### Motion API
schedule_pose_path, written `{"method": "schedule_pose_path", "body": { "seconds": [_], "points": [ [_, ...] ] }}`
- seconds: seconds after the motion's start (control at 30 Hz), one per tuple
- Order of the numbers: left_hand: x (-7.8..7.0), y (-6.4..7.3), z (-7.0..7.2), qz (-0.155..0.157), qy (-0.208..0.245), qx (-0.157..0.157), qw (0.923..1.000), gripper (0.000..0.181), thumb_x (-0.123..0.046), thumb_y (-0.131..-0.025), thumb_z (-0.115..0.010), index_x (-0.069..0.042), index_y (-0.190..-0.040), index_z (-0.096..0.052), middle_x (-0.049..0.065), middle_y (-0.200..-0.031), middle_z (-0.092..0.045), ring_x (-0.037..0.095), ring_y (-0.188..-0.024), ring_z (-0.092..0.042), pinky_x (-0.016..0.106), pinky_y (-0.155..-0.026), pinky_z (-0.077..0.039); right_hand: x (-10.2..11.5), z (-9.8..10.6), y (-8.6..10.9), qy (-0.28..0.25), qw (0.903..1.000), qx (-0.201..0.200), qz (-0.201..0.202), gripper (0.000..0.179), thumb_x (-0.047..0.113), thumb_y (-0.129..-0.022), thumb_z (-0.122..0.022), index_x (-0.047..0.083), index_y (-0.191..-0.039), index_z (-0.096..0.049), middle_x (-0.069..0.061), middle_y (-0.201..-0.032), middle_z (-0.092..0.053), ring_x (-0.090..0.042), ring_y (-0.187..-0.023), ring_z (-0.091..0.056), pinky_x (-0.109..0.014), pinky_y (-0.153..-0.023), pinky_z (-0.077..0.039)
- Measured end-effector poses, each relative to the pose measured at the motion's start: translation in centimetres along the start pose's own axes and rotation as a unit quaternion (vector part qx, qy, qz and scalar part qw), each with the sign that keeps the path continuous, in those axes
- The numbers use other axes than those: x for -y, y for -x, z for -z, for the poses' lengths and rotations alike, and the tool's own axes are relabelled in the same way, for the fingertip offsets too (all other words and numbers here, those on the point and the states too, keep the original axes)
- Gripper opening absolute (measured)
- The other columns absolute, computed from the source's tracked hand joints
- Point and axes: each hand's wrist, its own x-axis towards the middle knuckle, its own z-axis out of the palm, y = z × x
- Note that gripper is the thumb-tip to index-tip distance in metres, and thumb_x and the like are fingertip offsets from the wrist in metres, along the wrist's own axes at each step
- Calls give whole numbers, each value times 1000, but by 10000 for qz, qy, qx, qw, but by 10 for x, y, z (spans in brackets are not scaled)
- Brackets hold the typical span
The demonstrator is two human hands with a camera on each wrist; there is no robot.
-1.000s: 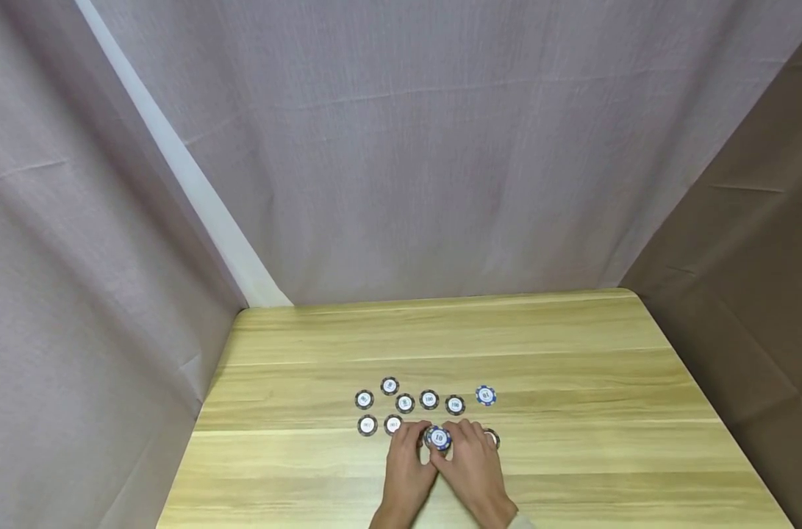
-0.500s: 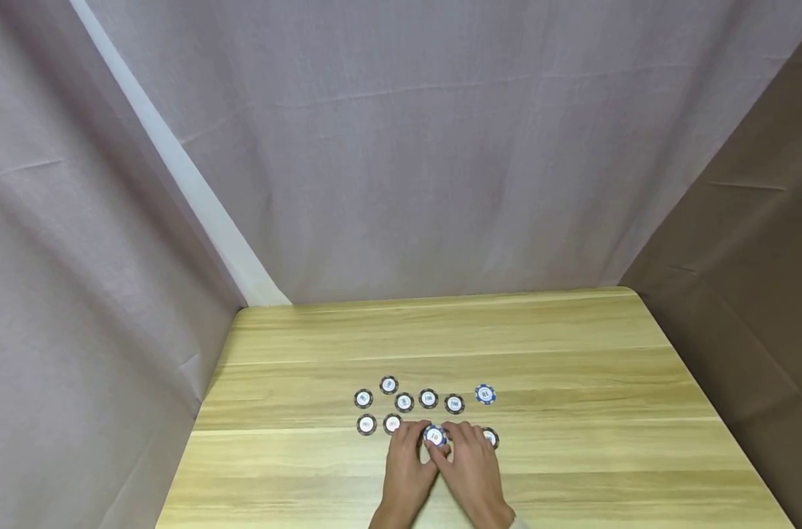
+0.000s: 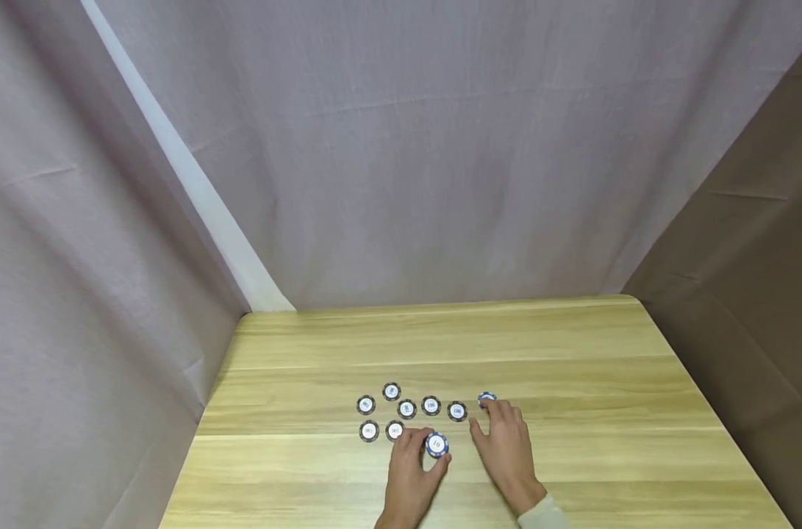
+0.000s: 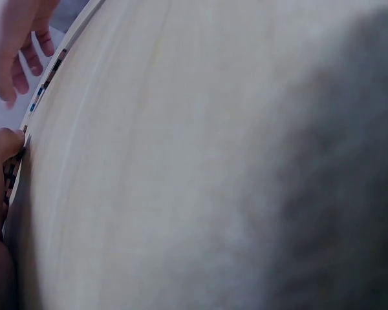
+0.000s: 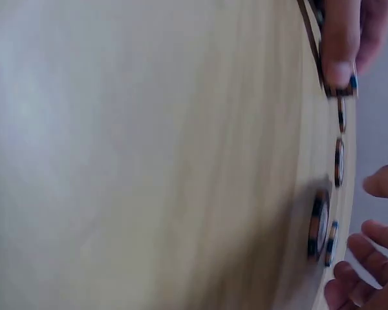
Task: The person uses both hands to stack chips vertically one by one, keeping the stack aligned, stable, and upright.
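My left hand grips a short stack of poker chips between thumb and fingers, a blue chip marked 10 on top. Dark chips show under the blue one at the stack's edge in the right wrist view. My right hand is spread, its fingertips over a single blue poker chip and partly covering it. In the right wrist view its fingers are apart and hold nothing. Close by that hand lies a dark chip, hidden under the hand in the head view.
Several black poker chips marked 100 lie flat beyond and left of the stack, among them one chip between the hands and another at the left. The wooden table meets grey curtains at its back.
My right hand has left the stack and moved right and forward to the single blue chip. The left hand still holds the stack, now with its blue top fully showing.
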Motion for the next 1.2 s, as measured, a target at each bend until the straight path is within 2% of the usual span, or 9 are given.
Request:
{"method": "schedule_pose_path", "body": {
  "seconds": [0.17,0.27,0.4,0.6,0.9,1.03,1.2],
  "points": [
    [0,2,-1,-6,19,47,10000,44,-29,-79,-92,-15,-117,-74,-8,-106,-61,12,-101,-59,36,-91,-54,-15,2,-7,96,9987,442,-252,59,17,-88,-82,-11,-135,-60,-33,-123,-61,-49,-115,-58,-61,-94,-51],
    [0,3,-1,-58,-10,19,10000,44,-29,-79,-92,-15,-117,-74,-8,-106,-61,13,-101,-60,36,-92,-54,-21,1,-11,86,9980,532,-316,61,17,-88,-82,-13,-135,-58,-34,-125,-58,-50,-117,-55,-62,-97,-50],
    [1,3,-1,-139,-12,-74,9999,45,-28,-78,-92,-14,-117,-74,-7,-107,-62,14,-102,-60,37,-92,-54,-23,-1,-16,-37,9984,482,-303,55,16,-88,-81,-14,-130,-62,-33,-124,-58,-49,-115,-55,-62,-97,-49],
    [1,2,2,-242,-14,-216,9995,45,-25,-77,-93,-13,-116,-73,-6,-106,-62,15,-101,-61,37,-91,-54,-24,-6,-19,-15,9994,305,-142,44,13,-88,-81,-10,-123,-67,-28,-115,-63,-45,-108,-59,-59,-89,-53],
    [1,2,2,-214,6,-185,9996,45,-25,-77,-92,-13,-116,-73,-6,-107,-62,15,-102,-61,38,-92,-54,-29,-7,-18,88,9999,-111,97,35,13,-77,-83,-12,-96,-68,-22,-87,-62,-38,-83,-60,-51,-76,-55],
    [2,2,1,-195,-8,-162,9997,45,-25,-77,-92,-13,-116,-73,-6,-107,-62,15,-102,-61,38,-92,-54,-33,-6,-17,-163,9998,-133,-47,32,13,-75,-82,-9,-93,-68,-19,-84,-64,-36,-79,-62,-51,-72,-56],
    [0,2,-1,-130,43,-88,9999,46,-24,-77,-93,-13,-117,-73,-6,-107,-63,15,-102,-61,38,-93,-54,-34,1,-13,-553,9972,214,-458,33,13,-79,-79,-9,-102,-67,-19,-94,-67,-35,-88,-65,-51,-78,-57]
  ]
}}
